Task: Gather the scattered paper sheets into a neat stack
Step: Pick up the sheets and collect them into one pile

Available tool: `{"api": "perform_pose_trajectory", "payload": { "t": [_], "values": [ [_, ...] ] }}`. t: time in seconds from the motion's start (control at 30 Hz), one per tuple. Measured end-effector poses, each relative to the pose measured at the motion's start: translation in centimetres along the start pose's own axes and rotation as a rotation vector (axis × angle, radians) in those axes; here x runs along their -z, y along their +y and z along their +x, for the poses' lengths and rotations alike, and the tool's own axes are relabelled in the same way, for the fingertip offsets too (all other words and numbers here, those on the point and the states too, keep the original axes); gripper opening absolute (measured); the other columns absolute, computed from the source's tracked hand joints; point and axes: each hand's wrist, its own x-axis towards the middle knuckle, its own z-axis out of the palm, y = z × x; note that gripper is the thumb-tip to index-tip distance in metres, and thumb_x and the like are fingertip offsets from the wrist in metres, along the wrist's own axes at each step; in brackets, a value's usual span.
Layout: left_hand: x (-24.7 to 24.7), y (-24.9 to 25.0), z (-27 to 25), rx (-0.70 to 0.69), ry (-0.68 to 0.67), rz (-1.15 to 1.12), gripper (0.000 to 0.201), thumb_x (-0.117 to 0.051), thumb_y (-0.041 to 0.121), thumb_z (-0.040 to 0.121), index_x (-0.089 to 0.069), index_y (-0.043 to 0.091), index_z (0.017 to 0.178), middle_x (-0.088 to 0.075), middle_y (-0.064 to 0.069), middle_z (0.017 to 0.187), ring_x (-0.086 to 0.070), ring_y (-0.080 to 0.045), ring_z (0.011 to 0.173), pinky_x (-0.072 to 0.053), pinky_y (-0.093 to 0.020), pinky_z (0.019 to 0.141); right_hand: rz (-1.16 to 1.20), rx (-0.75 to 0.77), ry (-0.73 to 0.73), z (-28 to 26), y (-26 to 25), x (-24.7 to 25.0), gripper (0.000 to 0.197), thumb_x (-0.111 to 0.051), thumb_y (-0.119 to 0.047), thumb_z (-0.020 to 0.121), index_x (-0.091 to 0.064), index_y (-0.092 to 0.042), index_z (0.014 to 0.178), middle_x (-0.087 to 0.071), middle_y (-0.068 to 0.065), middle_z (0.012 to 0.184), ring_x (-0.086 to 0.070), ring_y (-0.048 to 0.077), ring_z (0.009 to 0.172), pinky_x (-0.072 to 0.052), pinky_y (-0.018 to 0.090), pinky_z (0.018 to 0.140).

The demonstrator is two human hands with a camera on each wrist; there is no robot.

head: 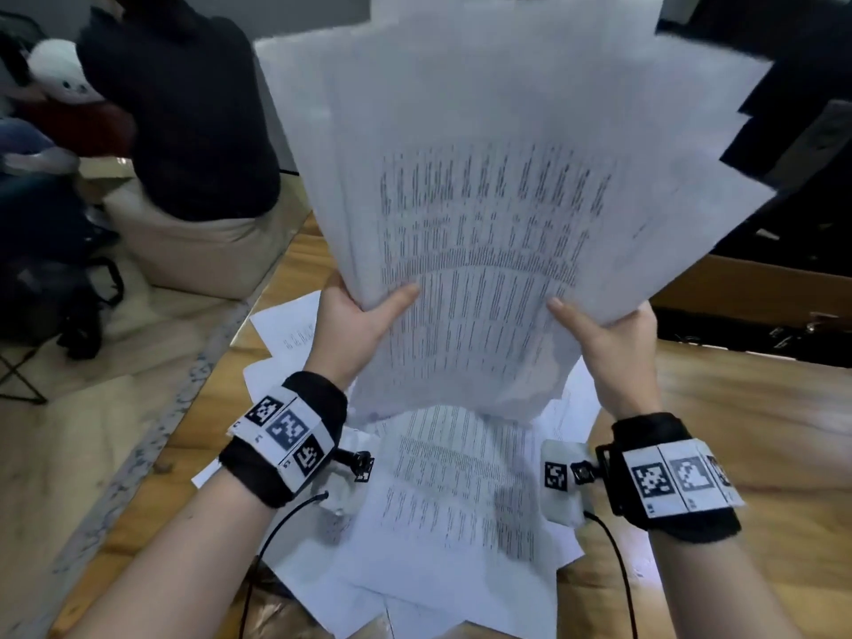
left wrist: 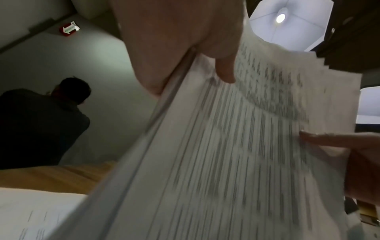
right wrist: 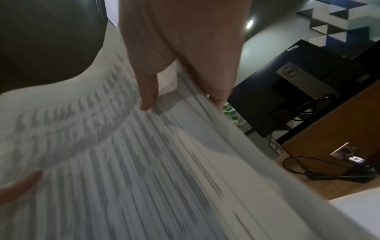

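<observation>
A fanned bundle of printed paper sheets (head: 498, 186) stands upright above the wooden table, its corners splayed at the top. My left hand (head: 355, 315) grips its lower left edge, thumb on the front sheet. My right hand (head: 608, 329) grips the lower right edge the same way. The left wrist view shows the bundle (left wrist: 236, 146) edge-on with my left thumb (left wrist: 226, 69) pressed on it. The right wrist view shows the sheets (right wrist: 123, 162) under my right thumb (right wrist: 148, 91). More loose sheets (head: 456, 500) lie overlapped on the table below the bundle.
The wooden table (head: 737, 408) extends right and left of the pile. A person in dark clothes (head: 184, 113) sits on a beige seat at the far left. Black monitors (right wrist: 287, 91) and cables stand beyond the table's right edge.
</observation>
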Motion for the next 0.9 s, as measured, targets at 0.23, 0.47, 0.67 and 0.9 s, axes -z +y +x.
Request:
{"api": "perform_pose_trajectory", "payload": {
  "t": [0.23,0.47,0.67,0.9],
  "values": [
    [-0.1,2.5,1.3,-0.119,-0.024,-0.103,0.084,-0.082,0.036,0.049,-0.054,-0.004,0.117,-0.068,0.003,0.098,-0.069,0.002,0.084,-0.057,-0.022,0.080,0.052,0.033,-0.060,0.6,-1.8,0.3,0.069,-0.078,-0.019,0.060,-0.051,0.001,0.120,-0.067,0.011,0.110,-0.069,0.017,0.097,-0.055,0.024,0.077],
    [0.3,6.6,3.4,-0.355,-0.057,-0.280,0.072,-0.077,0.052,0.058,-0.044,0.021,0.115,-0.064,0.005,0.110,-0.062,-0.015,0.107,-0.048,-0.036,0.098,0.147,0.107,-0.063,2.5,-4.5,1.1,0.070,-0.071,-0.024,0.065,-0.049,0.007,0.124,-0.067,0.002,0.106,-0.069,0.003,0.090,-0.052,0.016,0.072],
    [-2.0,8.9,4.6,-0.306,-0.258,-0.159,0.041,-0.076,0.045,0.063,-0.061,0.022,0.094,-0.073,0.015,0.079,-0.067,-0.001,0.078,-0.052,-0.019,0.072,0.087,0.107,-0.102,3.5,-5.0,0.1,0.076,-0.083,-0.040,0.056,-0.057,-0.002,0.117,-0.072,-0.004,0.101,-0.069,0.014,0.098,-0.054,0.021,0.075],
    [-2.5,8.2,4.5,-0.353,-0.098,-0.214,0.009,-0.063,0.020,0.079,-0.057,0.020,0.073,-0.071,0.008,0.077,-0.063,-0.011,0.074,-0.051,-0.025,0.068,0.127,0.125,-0.036,3.2,-4.8,0.7,0.057,-0.076,-0.022,0.061,-0.058,-0.002,0.112,-0.071,-0.007,0.092,-0.069,0.008,0.087,-0.053,0.020,0.071]
  ]
}}
